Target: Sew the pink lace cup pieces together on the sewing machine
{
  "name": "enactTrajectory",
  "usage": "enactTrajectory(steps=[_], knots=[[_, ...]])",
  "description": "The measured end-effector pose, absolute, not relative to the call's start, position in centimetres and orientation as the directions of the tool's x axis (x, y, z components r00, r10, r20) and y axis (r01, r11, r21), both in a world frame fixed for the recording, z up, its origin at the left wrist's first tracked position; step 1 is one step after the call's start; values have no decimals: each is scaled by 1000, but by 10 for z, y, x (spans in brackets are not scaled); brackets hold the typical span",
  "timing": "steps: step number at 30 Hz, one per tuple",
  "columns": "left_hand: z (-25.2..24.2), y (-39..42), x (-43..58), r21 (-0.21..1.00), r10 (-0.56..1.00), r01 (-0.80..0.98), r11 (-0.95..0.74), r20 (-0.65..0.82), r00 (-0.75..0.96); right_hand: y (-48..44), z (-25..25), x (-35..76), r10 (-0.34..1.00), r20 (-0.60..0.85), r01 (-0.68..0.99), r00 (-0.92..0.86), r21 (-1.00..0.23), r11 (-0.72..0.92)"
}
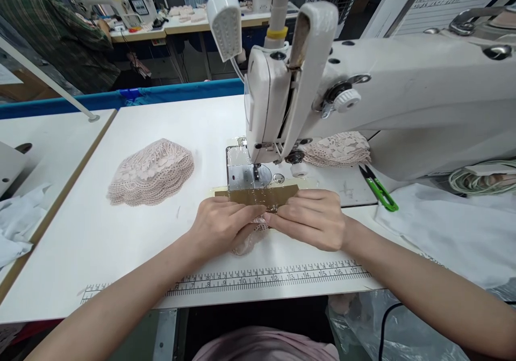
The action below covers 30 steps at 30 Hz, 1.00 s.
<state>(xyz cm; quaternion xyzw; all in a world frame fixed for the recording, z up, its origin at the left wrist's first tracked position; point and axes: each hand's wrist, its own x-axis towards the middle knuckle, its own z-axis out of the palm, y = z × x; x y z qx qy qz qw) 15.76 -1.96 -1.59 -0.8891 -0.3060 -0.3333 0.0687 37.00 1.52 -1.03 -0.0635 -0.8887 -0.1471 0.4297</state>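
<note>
My left hand and my right hand meet in front of the sewing machine's needle plate. Thumbs and fingertips of both pinch a small piece of pale pink lace, mostly covered by the fingers. Just beyond the fingertips a brown strip lies across the machine bed. Above it is the white sewing machine, its needle area close past my hands. A stack of pink lace pieces rests on the table to the left. More folded lace sits behind the needle, under the machine arm.
Green thread snips lie right of the needle, beside white cloth. A printed ruler runs along the table's front edge. A lamp hangs by the machine head. Across the aisle, a person in a plaid shirt sits near another machine.
</note>
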Motion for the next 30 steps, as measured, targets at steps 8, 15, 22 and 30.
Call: enactTrajectory(steps=[8,15,22,30], knots=[[-13,-18,155,-10,446,587,-810,639,627,14,-13,370,-83,764,208,-640,276,938],[-17,-19,154,-51,419,601,-798,670,613,15,-12,371,-93,757,209,-647,294,933],[-16,-22,156,-23,454,628,-778,670,587,15,-10,371,-91,755,198,-649,284,938],[-13,-22,166,398,867,772,-497,258,425,19,-19,369,457,648,312,-610,-335,889]])
